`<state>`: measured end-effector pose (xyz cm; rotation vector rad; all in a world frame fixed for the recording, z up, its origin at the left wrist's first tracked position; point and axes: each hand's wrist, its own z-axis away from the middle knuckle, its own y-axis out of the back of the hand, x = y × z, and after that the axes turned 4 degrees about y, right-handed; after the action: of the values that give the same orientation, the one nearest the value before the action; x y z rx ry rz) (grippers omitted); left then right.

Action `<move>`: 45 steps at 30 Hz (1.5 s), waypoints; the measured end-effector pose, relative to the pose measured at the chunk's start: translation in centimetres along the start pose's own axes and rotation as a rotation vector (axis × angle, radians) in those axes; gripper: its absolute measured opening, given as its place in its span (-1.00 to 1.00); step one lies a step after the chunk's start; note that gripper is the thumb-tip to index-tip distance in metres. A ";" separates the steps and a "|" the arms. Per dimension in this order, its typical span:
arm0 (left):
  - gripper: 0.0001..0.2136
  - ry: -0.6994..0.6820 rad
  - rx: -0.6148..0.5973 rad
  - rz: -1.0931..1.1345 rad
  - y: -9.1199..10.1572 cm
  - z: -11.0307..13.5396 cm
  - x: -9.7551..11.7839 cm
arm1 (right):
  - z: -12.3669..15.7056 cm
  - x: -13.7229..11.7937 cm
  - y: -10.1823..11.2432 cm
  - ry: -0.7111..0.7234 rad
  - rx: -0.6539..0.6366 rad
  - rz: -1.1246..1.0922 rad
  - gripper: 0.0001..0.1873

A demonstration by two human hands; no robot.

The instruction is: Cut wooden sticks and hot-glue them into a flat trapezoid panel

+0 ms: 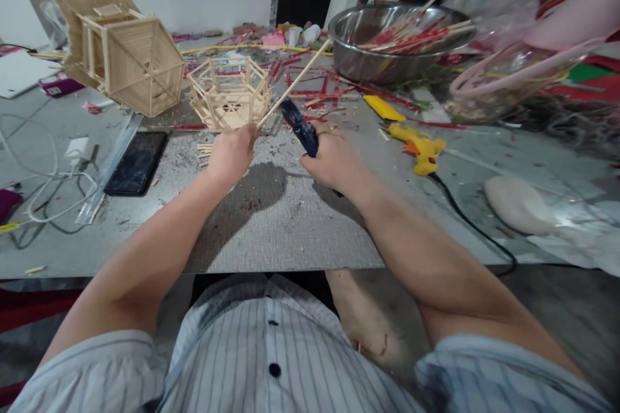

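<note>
My left hand (231,153) is closed on the near end of a long thin wooden stick (295,82) that slants up and to the right. My right hand (332,158) grips a dark blue-handled cutting tool (299,126), whose tip sits close to the stick. Just behind my left hand stands a small hexagonal frame of wooden sticks (228,94). A few short cut sticks (205,150) lie by my left hand on the grey mat (281,219).
A larger stick-built model (123,51) sits at the back left. A phone (137,162), charger and cables (58,187) lie left. A steel bowl of sticks (392,39), a yellow glue gun (419,148) with black cord, and a glass bowl (508,77) stand right.
</note>
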<state>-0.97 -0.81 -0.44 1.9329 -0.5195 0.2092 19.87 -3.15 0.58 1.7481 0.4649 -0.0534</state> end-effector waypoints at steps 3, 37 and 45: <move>-0.82 0.023 -0.055 -0.070 0.2 0.1 0.4 | 0.2 -0.4 -0.2 0.014 -0.028 0.019 -0.42; -0.70 -0.112 -0.115 -0.375 0.5 0.8 1.4 | 1.1 -1.7 0.2 -0.011 -0.043 0.118 -0.59; -0.70 -0.147 -0.127 -0.475 0.5 0.8 1.6 | 0.9 -1.7 0.3 -0.031 -0.087 0.175 -0.64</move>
<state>0.14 -2.11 0.24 1.8961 -0.1517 -0.2665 18.64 -4.54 1.09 1.6936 0.2863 0.0637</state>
